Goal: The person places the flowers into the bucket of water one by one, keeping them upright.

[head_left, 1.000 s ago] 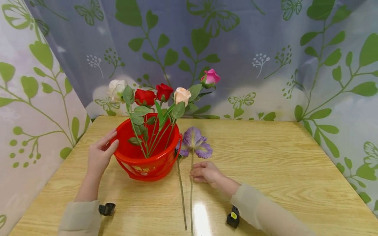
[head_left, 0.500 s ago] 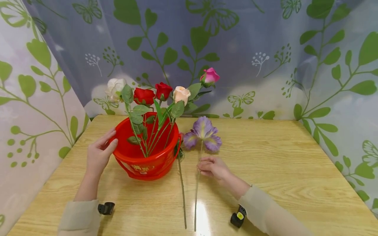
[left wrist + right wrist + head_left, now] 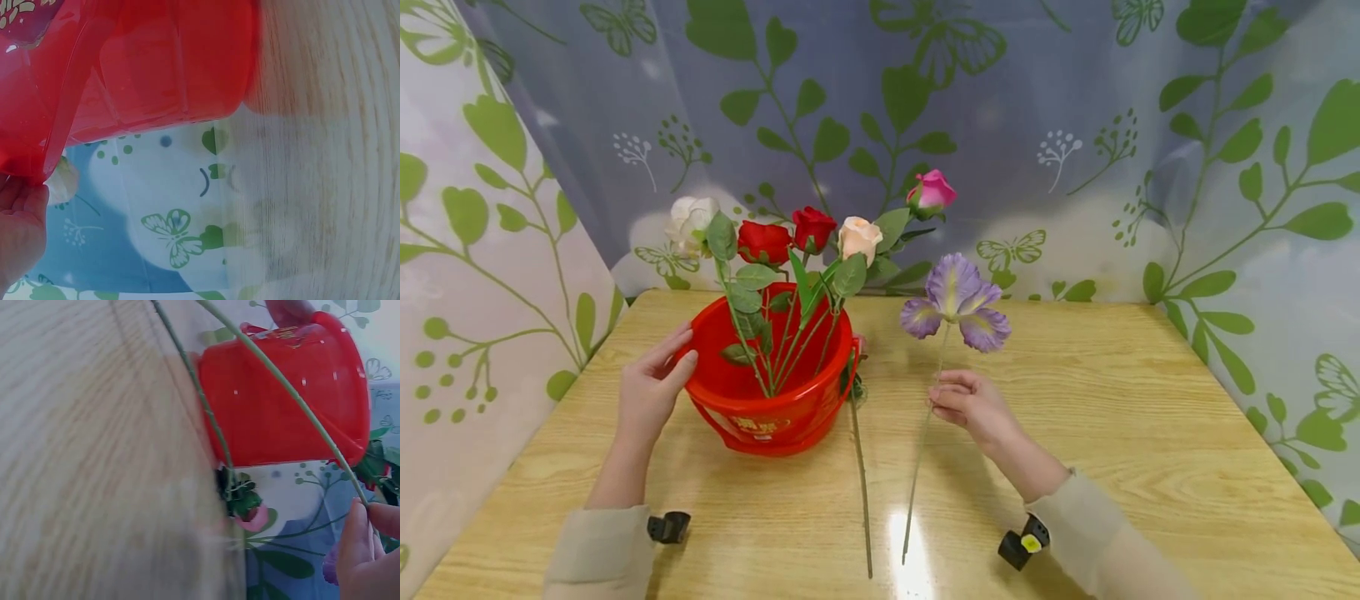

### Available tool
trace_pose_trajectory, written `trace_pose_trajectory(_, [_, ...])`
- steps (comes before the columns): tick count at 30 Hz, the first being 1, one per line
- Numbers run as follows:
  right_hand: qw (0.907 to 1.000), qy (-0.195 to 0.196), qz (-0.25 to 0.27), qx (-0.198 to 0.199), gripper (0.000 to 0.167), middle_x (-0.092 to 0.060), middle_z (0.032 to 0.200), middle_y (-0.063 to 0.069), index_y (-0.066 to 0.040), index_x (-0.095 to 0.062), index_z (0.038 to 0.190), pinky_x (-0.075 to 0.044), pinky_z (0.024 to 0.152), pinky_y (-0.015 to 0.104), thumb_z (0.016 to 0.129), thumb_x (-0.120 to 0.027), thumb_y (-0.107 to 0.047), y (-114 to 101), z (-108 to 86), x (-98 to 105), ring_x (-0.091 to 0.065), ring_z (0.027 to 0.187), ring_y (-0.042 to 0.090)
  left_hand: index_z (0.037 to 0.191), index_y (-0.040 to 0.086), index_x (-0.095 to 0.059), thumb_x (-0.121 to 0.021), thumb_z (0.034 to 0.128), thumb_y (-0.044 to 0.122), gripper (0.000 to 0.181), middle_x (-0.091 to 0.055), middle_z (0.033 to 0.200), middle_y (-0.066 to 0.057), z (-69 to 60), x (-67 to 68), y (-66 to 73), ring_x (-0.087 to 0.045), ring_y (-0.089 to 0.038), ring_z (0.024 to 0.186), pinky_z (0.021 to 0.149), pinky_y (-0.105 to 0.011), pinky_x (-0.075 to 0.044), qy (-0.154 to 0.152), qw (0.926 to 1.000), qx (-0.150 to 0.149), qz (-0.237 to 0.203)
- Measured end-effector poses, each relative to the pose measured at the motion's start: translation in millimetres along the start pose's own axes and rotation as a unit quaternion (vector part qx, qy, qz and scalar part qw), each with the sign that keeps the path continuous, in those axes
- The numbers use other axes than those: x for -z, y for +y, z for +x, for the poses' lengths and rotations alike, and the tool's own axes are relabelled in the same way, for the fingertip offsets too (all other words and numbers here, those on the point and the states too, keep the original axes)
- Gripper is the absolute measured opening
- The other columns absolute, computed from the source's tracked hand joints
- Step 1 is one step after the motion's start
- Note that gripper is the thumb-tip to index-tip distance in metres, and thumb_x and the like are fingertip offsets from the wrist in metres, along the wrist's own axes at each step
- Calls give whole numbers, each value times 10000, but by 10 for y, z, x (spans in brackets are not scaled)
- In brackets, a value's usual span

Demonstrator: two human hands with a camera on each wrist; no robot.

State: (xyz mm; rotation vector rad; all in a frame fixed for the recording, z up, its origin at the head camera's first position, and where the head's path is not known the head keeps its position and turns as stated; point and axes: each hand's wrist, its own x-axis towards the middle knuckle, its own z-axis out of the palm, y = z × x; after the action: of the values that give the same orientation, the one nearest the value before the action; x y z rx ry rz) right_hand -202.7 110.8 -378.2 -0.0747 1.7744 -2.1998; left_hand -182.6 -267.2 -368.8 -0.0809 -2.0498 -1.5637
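Note:
In the head view, my right hand pinches the thin green stem of a purple iris between thumb and fingers. The iris is raised, bloom up, right of a red bucket. My left hand holds the bucket's left rim; in the left wrist view its fingers are bent at the rim. Inside the bucket stand a white flower, two red roses, a peach rose and a pink rose. A pink flower lies beside the bucket, its bloom partly hidden in the head view.
The wooden table runs back to a patterned curtain printed with leaves and butterflies. The lying flower's stem stretches toward the near edge. The bucket's handle hangs down at its right side.
My right hand has lifted the iris off the table and moved it up and to the right, away from the bucket. The left hand stays at the rim.

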Motion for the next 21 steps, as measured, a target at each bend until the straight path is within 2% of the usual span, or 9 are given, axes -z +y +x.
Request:
trace_pose_trajectory(6, [9992,0,163,358,158,-618,757,6,2,-511,953,-512,665,216,833,-501,104,-177,-63,-44,-617,703,116,1119,-97,-560,-593,818,2,318,-563,1179,-42,-2,4,-4,-482,-42,1084,822,-119,-410,-1,10000,-1,19])
trace_pose_trajectory(15, [9973,28,57,727,221,-613,798,24,42,-489,1054,-511,705,245,838,-523,78,-448,-142,-135,-616,746,136,1127,-77,-566,-595,820,8,319,-545,1197,-84,2,9,-3,-479,-40,1086,822,-125,-411,-26,9999,14,146])
trace_pose_trajectory(21, [9946,-27,325,984,202,-609,787,20,17,-499,1034,-511,682,225,846,-497,92,-672,-158,-265,-615,740,133,1127,-77,-567,-594,821,10,319,-549,1193,-74,1,10,1,-479,-35,1085,827,-134,-412,-29,9999,12,169])
